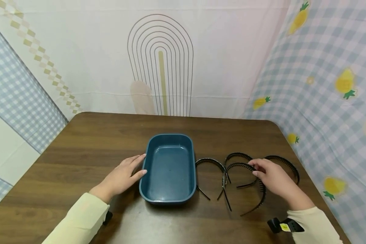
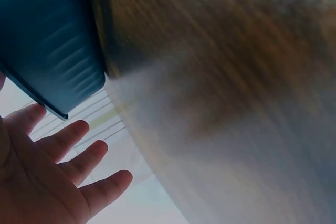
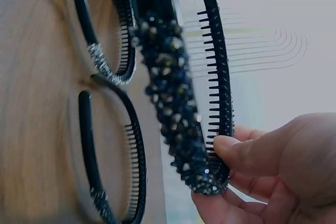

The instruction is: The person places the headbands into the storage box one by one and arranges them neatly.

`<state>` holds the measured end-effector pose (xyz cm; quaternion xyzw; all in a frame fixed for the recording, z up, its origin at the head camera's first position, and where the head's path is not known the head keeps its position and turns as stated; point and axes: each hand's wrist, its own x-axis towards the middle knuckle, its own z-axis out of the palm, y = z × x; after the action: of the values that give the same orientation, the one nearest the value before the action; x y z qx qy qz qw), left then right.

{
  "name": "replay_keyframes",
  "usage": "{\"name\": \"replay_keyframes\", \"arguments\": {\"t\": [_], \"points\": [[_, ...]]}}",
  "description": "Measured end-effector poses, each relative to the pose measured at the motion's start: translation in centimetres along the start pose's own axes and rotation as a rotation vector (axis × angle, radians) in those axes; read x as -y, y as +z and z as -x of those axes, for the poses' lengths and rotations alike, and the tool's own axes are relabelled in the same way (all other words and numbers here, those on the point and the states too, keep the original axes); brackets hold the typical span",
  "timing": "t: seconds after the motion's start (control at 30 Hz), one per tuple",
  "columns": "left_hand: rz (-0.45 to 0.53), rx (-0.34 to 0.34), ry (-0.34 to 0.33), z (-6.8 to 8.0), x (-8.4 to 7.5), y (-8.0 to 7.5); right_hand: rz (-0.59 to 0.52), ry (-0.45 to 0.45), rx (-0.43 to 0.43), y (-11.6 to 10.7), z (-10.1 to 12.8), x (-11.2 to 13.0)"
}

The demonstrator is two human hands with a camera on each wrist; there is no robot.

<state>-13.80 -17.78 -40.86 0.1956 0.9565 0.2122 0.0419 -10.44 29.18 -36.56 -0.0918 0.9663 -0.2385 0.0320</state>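
Observation:
A rectangular blue plastic bin (image 1: 170, 169) stands on the table with nothing in it. My left hand (image 1: 123, 174) rests against its left rim; in the left wrist view the fingers are spread and fairly straight. Right of the bin, my right hand (image 1: 272, 176) pinches a black toothed headband (image 1: 263, 191) between thumb and fingers. Dark faceted beads cover the held band in the right wrist view. Around it lie three other black headbands: one beside the bin (image 1: 210, 160), one behind the held band (image 1: 238, 154), and one partly hidden by the right hand (image 1: 288, 163).
The brown wooden table (image 1: 94, 152) ends at a white patterned cloth (image 1: 225, 61) behind. A checked cloth with pineapples (image 1: 317, 84) borders its right side.

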Motion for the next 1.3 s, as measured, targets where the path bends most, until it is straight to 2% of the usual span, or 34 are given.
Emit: {"name": "replay_keyframes", "arguments": {"t": [0.33,0.63,1.0,1.3], "points": [[-0.002,0.007,-0.015,-0.1,0.1,0.1,-0.046,-0.019,-0.014,0.1,-1.7,2.1],[0.009,0.012,-0.007,-0.3,0.2,0.0,-0.050,-0.045,-0.010,0.3,-3.4,4.3],[0.018,0.035,-0.032,-0.2,0.2,-0.2,-0.067,-0.054,-0.008,0.6,-4.9,6.5],[0.026,0.023,-0.008,-0.2,-0.3,-0.1,-0.088,-0.067,0.003,0.6,-6.1,8.0]]}}
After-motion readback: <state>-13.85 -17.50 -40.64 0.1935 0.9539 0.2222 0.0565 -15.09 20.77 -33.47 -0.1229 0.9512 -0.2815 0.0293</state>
